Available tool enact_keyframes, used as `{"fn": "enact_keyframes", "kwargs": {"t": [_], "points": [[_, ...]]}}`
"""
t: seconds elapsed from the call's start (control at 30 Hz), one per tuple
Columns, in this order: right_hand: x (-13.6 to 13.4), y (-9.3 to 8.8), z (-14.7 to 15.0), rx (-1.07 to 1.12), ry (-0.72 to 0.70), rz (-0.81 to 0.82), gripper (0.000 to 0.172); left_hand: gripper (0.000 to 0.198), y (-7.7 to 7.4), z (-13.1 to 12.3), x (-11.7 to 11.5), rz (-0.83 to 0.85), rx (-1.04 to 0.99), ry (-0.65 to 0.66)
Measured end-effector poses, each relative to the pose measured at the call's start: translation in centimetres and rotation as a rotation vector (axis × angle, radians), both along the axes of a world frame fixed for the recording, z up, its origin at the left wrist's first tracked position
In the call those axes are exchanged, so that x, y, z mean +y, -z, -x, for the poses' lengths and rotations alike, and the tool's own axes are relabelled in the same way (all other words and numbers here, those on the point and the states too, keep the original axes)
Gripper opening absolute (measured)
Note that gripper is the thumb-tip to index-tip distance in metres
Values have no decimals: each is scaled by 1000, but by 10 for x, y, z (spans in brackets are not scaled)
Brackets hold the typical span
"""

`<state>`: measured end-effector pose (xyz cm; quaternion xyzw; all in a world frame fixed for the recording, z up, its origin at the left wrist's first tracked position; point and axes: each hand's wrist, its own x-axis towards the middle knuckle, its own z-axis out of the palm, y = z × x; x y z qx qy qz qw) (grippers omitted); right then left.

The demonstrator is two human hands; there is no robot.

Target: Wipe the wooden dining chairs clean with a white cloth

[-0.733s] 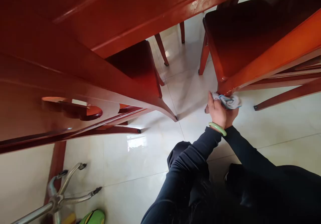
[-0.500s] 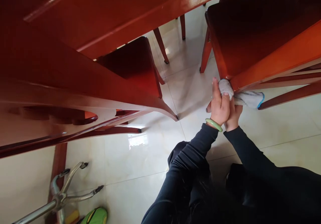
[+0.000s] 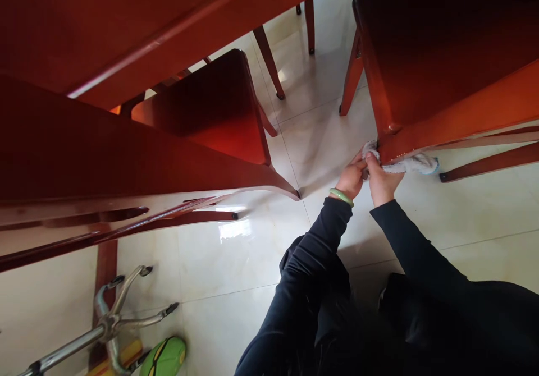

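Your two bare hands meet right of centre, at the near-left corner of a dark red wooden chair. Between them and the chair is a greyish-white terry cloth with a blue edge. It lies just far of your hands and touches the chair. Its long axis runs left to right: a bunched end pokes up at the left of the corner, and a twisted tail trails right along the chair's near edge. The wood hides part of it, so you cannot tell how far around it wraps.

Your right hand is nearer the tail, its thumb pressing the bunched end and its other fingers mostly hidden; it grips the cloth. Your left hand, below a pale green bangle, has its fingers curled in at the bunched end, nearly touching the right thumb; its exact hold is unclear.

To the left, a second wooden chair stands on the tiled floor. Near left are a metal star base and a rounded green item. No container can be made out.
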<state>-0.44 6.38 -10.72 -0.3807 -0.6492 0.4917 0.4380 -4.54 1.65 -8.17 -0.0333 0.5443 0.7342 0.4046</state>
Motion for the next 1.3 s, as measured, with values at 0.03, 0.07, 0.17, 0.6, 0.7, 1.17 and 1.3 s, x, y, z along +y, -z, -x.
{"fn": "enact_keyframes", "kwargs": {"t": [0.03, 0.07, 0.17, 0.6, 0.7, 1.17, 1.3], "points": [[0, 5, 3, -19, 67, -29, 57, 58, 0, 3, -1, 9, -108, 10], [-1, 10, 5, -32, 121, -50, 53, 57, 0, 7, -3, 33, -187, 4], [-2, 33, 6, -63, 158, -58, 50, 55, 2, 23, -13, 179, -239, -144], [-14, 168, -9, -521, 68, 234, 25, 51, 3, 44, -43, 185, 0, -296], [-17, 177, -14, -572, 37, 328, 29, 50, -4, 43, -49, 170, -22, -289], [44, 30, -44, -553, -335, 583, 31, 40, -25, 19, -25, 135, -115, -282], [77, -32, -78, -373, -411, 795, 28, 40, -21, -4, -17, 276, -113, -193]]}}
